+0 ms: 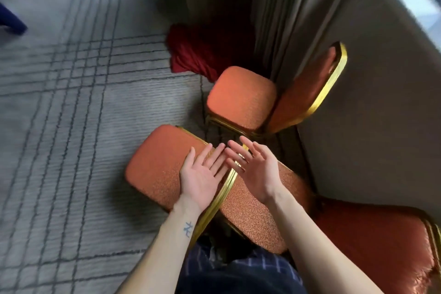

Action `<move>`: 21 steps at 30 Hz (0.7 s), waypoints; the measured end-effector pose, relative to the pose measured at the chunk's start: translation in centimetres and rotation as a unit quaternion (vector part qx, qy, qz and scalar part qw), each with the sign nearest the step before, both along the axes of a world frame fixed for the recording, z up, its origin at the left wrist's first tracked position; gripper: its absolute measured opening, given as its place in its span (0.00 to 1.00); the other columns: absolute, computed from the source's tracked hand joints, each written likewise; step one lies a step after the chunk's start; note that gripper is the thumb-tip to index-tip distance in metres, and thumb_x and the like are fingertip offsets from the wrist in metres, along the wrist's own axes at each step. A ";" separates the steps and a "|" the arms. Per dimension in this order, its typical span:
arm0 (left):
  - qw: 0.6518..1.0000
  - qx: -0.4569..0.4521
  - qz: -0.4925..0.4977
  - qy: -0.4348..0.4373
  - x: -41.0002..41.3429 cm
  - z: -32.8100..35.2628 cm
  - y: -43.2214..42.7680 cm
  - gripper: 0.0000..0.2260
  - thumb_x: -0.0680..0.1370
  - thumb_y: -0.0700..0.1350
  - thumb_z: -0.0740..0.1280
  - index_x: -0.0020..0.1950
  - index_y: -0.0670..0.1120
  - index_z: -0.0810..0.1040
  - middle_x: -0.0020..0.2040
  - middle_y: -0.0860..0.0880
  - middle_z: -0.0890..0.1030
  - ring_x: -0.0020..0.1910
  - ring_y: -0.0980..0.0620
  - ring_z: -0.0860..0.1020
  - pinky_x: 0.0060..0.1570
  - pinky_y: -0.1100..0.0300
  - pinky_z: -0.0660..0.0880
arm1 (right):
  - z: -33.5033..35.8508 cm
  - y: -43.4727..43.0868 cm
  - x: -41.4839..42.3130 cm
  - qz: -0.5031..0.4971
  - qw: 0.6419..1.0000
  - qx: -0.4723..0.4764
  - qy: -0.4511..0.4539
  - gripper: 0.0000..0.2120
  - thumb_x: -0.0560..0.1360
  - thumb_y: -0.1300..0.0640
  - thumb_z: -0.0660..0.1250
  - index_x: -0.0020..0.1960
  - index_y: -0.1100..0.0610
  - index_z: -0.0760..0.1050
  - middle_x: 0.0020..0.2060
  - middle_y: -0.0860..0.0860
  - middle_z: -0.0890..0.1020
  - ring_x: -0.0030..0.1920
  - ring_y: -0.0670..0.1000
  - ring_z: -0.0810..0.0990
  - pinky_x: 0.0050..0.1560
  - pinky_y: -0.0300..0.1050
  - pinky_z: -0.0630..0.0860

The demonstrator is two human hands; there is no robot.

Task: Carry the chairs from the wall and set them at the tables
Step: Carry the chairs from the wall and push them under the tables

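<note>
Forearms stretched over the near chair, both hands empty

Left hand [202,174] and right hand [254,172] are held palm-up with fingers straight or loosely spread, and nothing is gripped. They are placed over the near chair [155,167] where seat meets back, probably so the gilt frame [224,188] can be taken for lifting; contact cannot be told. A second chair [241,96], back turned to the wall [381,126], and a third chair [372,246] are set alongside, none yet carried; no table is seen. A red cloth [202,52] is heaped on the carpet [71,114]. No brand or label is seen; a small blue mark [187,228] on the left forearm cannot be read.
</note>
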State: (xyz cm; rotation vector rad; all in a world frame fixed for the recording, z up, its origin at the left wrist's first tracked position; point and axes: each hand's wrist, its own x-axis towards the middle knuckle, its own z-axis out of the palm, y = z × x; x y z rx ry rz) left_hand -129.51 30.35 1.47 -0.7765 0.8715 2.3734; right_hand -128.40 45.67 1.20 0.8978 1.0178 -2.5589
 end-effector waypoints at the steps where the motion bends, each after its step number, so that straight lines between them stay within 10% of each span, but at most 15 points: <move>1: 1.000 -0.005 0.020 -0.002 0.4 -0.2 -0.2 0.26 0.85 0.60 0.54 0.76 0.44 0.70 0.68 0.41 0.81 0.70 0.42 0.76 0.76 0.42 0.64 | -0.3 0.1 -0.2 0.017 1.000 -0.004 0.004 0.22 0.82 0.51 0.59 0.73 0.58 0.70 0.64 0.60 0.82 0.65 0.61 0.81 0.73 0.61 0.69; 10: 0.974 -0.219 0.037 0.039 5.3 -2.9 0.1 0.17 0.87 0.51 0.55 0.70 0.46 0.76 0.62 0.46 0.85 0.65 0.46 0.80 0.68 0.50 0.73 | -2.4 0.4 -0.3 0.270 0.928 0.234 0.105 0.16 0.83 0.55 0.61 0.69 0.53 0.76 0.61 0.50 0.84 0.63 0.52 0.82 0.67 0.50 0.75; 17: 0.844 -0.509 -0.144 0.093 8.9 -6.2 -1.0 0.15 0.76 0.58 0.65 0.62 0.65 0.79 0.61 0.63 0.82 0.63 0.59 0.78 0.70 0.48 0.72 | -3.5 0.4 -0.4 0.502 0.668 0.496 0.237 0.25 0.73 0.52 0.62 0.70 0.52 0.76 0.63 0.48 0.83 0.64 0.48 0.80 0.70 0.50 0.74; 21: 0.768 -0.576 -0.247 0.132 9.5 -6.4 -0.4 0.23 0.76 0.54 0.65 0.71 0.56 0.74 0.70 0.59 0.74 0.70 0.54 0.71 0.73 0.49 0.68 | -5.1 0.1 -0.8 0.539 0.520 0.581 0.318 0.30 0.67 0.43 0.56 0.64 0.52 0.80 0.59 0.49 0.84 0.63 0.52 0.78 0.70 0.54 0.69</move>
